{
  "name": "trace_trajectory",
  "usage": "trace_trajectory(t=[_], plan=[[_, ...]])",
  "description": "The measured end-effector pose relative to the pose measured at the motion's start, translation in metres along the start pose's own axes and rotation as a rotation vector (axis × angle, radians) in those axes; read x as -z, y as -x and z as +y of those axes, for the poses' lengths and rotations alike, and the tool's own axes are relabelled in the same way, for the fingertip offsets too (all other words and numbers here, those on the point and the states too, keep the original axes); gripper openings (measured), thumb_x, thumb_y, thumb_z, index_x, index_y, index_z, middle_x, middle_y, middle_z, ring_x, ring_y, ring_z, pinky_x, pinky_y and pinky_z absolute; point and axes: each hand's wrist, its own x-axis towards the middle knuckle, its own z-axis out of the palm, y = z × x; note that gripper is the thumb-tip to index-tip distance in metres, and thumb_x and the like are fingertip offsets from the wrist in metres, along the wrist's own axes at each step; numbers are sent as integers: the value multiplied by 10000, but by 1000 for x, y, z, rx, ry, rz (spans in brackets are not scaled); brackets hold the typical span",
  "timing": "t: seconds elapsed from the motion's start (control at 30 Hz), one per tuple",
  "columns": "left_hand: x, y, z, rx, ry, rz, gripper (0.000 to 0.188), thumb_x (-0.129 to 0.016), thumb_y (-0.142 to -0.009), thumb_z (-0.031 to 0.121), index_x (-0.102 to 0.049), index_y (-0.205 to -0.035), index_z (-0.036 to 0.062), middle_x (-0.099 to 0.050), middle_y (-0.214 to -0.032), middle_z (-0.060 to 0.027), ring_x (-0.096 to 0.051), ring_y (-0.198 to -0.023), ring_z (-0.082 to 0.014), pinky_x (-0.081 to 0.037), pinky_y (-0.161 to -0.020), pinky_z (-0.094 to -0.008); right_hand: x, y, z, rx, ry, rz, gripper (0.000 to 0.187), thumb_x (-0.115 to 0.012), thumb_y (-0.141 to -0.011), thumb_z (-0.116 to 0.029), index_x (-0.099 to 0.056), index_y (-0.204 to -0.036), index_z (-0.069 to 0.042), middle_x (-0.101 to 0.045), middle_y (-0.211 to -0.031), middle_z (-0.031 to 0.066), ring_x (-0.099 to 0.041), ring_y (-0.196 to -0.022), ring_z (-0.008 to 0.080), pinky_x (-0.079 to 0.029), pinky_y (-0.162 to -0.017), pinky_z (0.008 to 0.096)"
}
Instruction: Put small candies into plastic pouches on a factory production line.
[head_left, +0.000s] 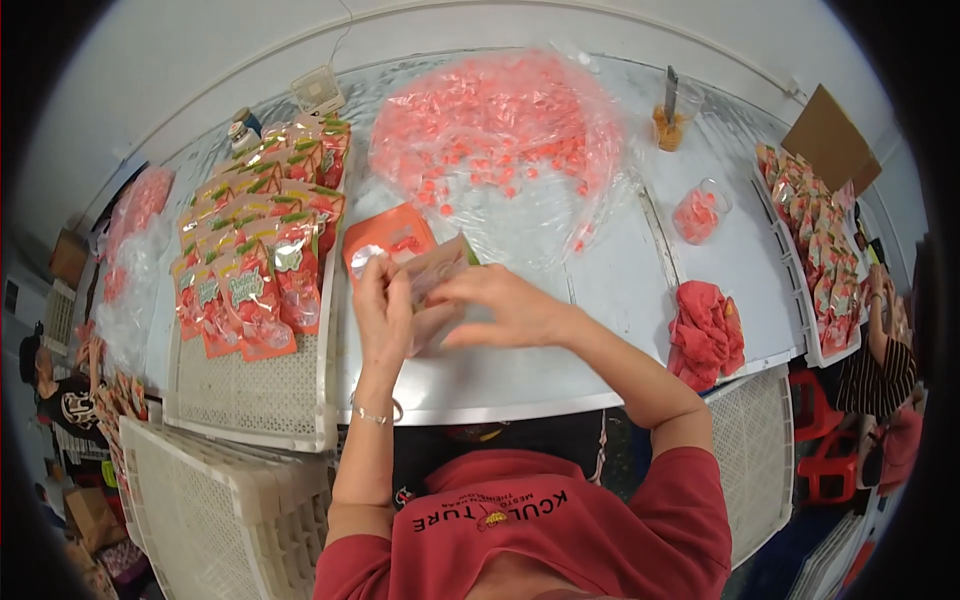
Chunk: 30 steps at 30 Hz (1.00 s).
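Observation:
Over the table's near middle, my left hand (382,305) is closed with its fingertips pinching the edge of a small pouch (442,262). My right hand (505,305) reaches in from the right, its thumb and forefinger at the pouch and its lower fingers spread apart, slightly blurred. The pouch is tilted and partly hidden behind the right fingers. Just beyond the left hand lies a flat red pouch (385,228). Past both hands, a large clear plastic bag (500,110) lies spread open, full of small red-pink wrapped pieces, some loose at its near edge.
At left, a white crate (250,390) bears rows of filled pouches (255,290). On the right are a red cloth (705,335), a clear cup of pink pieces (700,212), a container with yellowish contents (668,130) and another tray of pouches (825,270). People work at both sides.

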Motion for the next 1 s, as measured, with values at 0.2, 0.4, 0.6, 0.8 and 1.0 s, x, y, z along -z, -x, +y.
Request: trace_trajectory(t=[0.2, 0.4, 0.6, 0.8, 1.0], plan=[[60, -11, 17, 120, 217, 210, 188, -504, -839, 70, -383, -696, 55, -356, -672, 32, -348, -631, -61, -338, -591, -213, 97, -8, 174, -643, -307, 588, 335, -492, -898, -311, -624, -967, -10, -648, -923, 69, -610, -856, 170, -476, -808, 350], [63, -19, -8, 301, 135, 114, 232, -525, -808, 92, -342, -665, 79, -302, -652, 44, -275, -617, -52, -331, -645, -193, 111, -10, 400, -891, 530, 528, 260, -536, -815, -256, -646, -917, -43, -640, -890, 184, -629, -857, 310, -487, -727, 440], [83, -33, -27, 265, -206, 217, 199, -518, -779, 92, -346, -679, 79, -308, -653, 32, -292, -616, -58, -284, -578, -208, 166, -133, 426, -841, 748, 420, 307, -537, -787, -272, -636, -1021, -101, -619, -1027, 184, -590, -973, 335, -477, -803, 442], [86, -53, -27, 611, 177, 403, 119, -542, -797, 94, -426, -803, 66, -500, -742, -30, -444, -641, -103, -364, -589, -218, 172, -115, 484, -840, 885, 182, 382, -548, -783, -306, -599, -1098, -97, -596, -1098, 179, -565, -1027, 336, -461, -855, 430], [108, -45, -91, 382, 224, 351, 308, -585, -791, 222, -478, -1000, 24, -541, -915, -54, -528, -768, -122, -446, -687, -265, 157, -77, 456, -659, 760, 83, 465, -559, -786, -364, -560, -1174, -108, -560, -1174, 182, -529, -1093, 345, -416, -945, 418]])
